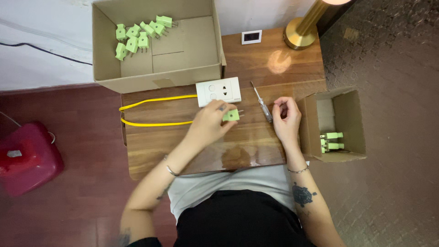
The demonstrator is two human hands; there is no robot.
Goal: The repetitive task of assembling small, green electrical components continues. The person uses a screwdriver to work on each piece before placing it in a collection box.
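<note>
My left hand (211, 121) grips a light green plug (231, 115) on the wooden table (238, 146), just below a white socket plate (218, 91) with a yellow cable (153, 111) running off to the left. A screwdriver (261, 102) with a clear handle lies on the table between my hands. Close to its lower end, my right hand (286, 120) rests with fingers curled; whether it holds anything small I cannot tell.
A large cardboard box (192, 68) at the back holds several green plugs (137, 35). A small cardboard box (350, 119) at the right edge holds a few more green plugs (332, 141). A brass lamp base (299, 36) and a small white plate (251, 36) stand at the back. A red container (27, 158) sits on the floor at left.
</note>
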